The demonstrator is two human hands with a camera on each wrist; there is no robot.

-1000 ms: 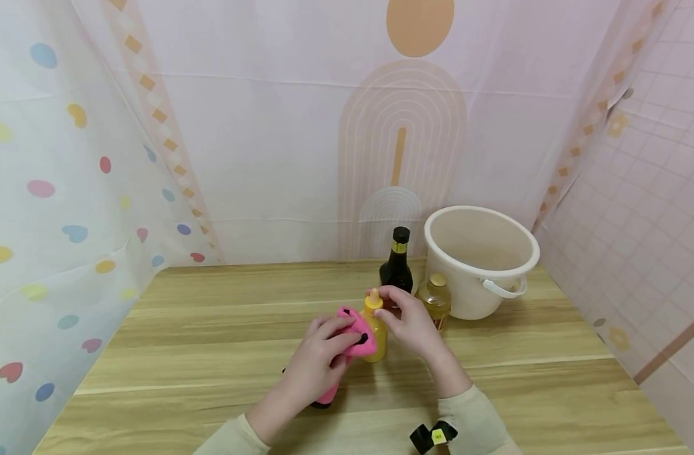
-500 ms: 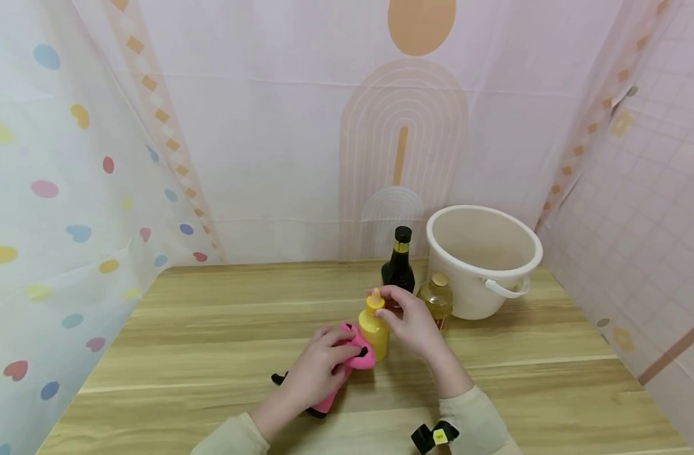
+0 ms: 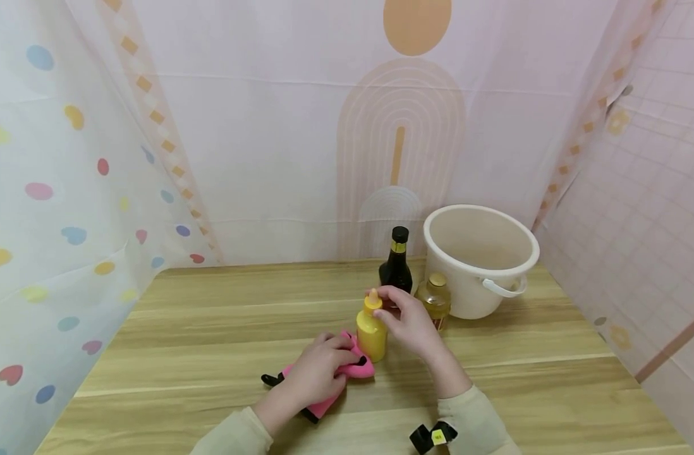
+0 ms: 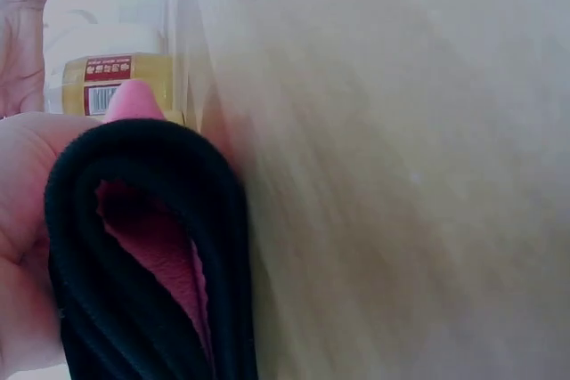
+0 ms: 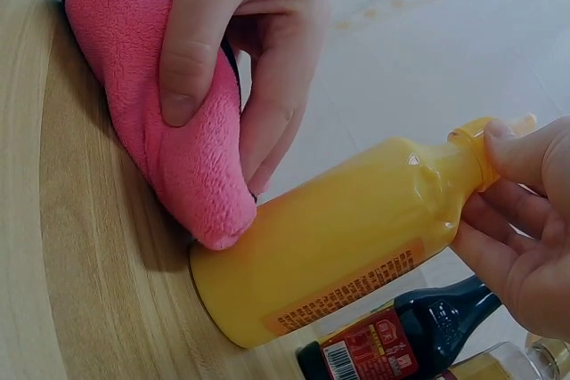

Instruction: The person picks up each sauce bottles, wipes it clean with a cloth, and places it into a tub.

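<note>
A yellow squeeze bottle [image 3: 372,333] [image 5: 347,238] with an orange nozzle stands on the wooden table [image 3: 210,335]. My right hand [image 3: 406,319] [image 5: 521,229] pinches its neck and cap. My left hand [image 3: 318,370] [image 5: 236,33] grips a pink cloth with black trim [image 3: 338,376] [image 5: 156,113] [image 4: 151,255] and presses it against the bottle's lower left side, down by the table. In the left wrist view the folded black edge of the cloth fills the near left, with a labelled bottle [image 4: 120,82] behind it.
A dark sauce bottle [image 3: 397,262] [image 5: 401,340] and a small amber bottle [image 3: 436,297] stand just behind the yellow one. A white bucket [image 3: 482,259] sits at the back right. Patterned curtains close in the left, back and right sides.
My left hand and the pink cloth have slid down the bottle's side from near its shoulder to its base at the table. The right hand keeps its hold on the neck.
</note>
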